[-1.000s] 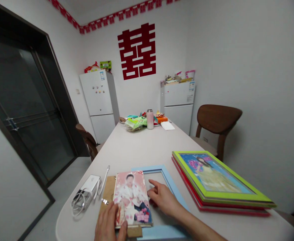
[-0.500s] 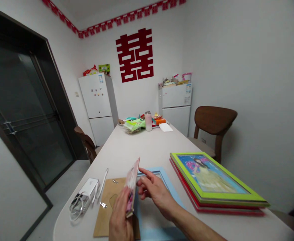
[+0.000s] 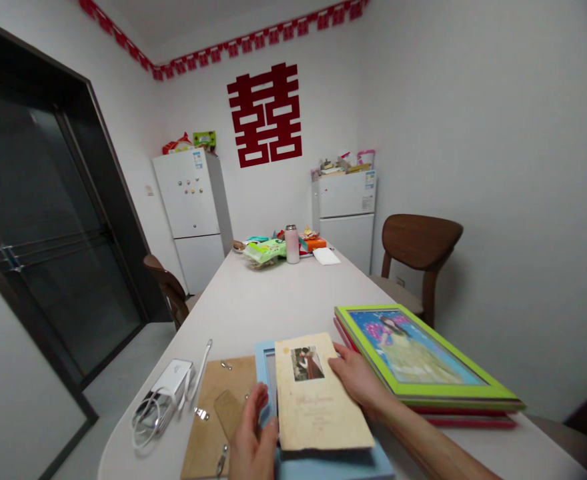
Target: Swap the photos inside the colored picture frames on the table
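A cream printed card (image 3: 318,413), with a small photo of two people and faint pink lettering, lies over a light-blue picture frame (image 3: 336,467), covering most of it. My right hand (image 3: 358,383) grips the card's right edge near the upper corner. At the card's lower left, my left hand (image 3: 253,440) is open, thumb and fingers apart; whether it touches the card's edge I cannot tell. Under and beyond that hand is a brown backing board (image 3: 213,393) with metal clips and a stand flap, left of the frame.
Stacked frames with a green-rimmed picture (image 3: 418,350) on top lie to the right. A white charger with coiled cable (image 3: 161,403) and a white pen-like stick (image 3: 202,370) lie left. Snack bags (image 3: 266,252) and a pink bottle (image 3: 292,245) stand at the far end.
The card was held up on edge between my hands; now it lies face up over the blue frame. My right hand has moved right to its edge, and my left has let go of its face.
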Demonstrator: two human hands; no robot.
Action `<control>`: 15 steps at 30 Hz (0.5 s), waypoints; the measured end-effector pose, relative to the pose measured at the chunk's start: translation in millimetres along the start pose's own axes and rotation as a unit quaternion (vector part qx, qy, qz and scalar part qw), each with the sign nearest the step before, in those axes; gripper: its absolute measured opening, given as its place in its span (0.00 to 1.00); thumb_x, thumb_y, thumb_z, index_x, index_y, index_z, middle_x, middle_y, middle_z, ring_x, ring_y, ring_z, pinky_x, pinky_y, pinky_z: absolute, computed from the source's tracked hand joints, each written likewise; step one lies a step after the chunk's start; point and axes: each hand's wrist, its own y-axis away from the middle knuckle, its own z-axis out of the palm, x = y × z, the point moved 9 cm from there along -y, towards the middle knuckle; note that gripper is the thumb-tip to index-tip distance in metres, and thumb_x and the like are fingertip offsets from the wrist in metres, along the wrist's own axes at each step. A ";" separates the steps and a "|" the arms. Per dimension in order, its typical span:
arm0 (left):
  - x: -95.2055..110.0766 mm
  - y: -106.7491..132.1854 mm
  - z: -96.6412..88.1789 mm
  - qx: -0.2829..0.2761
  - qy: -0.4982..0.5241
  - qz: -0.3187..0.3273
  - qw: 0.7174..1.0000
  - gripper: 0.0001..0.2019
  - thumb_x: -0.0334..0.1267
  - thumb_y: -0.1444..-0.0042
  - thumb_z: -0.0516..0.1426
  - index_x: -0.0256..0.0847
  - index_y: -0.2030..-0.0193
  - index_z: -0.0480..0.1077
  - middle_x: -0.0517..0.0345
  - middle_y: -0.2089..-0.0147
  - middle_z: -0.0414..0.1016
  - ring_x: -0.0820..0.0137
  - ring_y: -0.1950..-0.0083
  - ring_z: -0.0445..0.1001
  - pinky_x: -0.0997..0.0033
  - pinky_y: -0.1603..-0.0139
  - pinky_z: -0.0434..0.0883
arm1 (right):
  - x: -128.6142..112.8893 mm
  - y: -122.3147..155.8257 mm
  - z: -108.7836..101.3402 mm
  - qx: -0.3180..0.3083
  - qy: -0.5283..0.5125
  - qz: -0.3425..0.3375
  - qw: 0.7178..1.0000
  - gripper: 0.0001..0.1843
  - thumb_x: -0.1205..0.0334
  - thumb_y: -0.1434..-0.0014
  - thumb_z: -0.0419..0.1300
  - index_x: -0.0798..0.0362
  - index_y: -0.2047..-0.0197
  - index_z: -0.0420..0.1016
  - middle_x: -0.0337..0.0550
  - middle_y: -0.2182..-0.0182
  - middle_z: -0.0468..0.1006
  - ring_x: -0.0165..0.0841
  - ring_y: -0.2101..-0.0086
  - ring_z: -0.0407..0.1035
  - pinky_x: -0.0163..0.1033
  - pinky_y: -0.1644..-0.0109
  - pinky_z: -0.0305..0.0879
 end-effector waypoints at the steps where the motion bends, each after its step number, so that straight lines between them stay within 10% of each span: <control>1: -1.6 1.3 2.2 -0.009 -0.058 0.019 0.998 0.25 0.42 0.53 0.51 0.30 0.49 0.60 0.42 0.47 0.65 0.62 0.46 0.63 0.64 0.46 0.60 | 2.1 -2.9 -4.3 0.004 0.047 0.000 0.999 0.25 0.69 0.55 0.44 0.58 0.51 0.61 0.45 0.67 0.76 0.32 0.74 0.70 0.33 0.76 0.63; 15: -7.6 20.9 47.2 -0.091 -0.427 0.240 0.867 0.22 0.32 0.58 0.53 0.39 0.52 0.65 0.47 0.48 0.66 0.58 0.47 0.64 0.53 0.48 0.61 | -17.2 -4.7 10.0 0.068 0.444 -0.114 0.886 0.16 0.65 0.49 0.47 0.58 0.58 0.67 0.50 0.66 0.73 0.34 0.64 0.67 0.35 0.61 0.58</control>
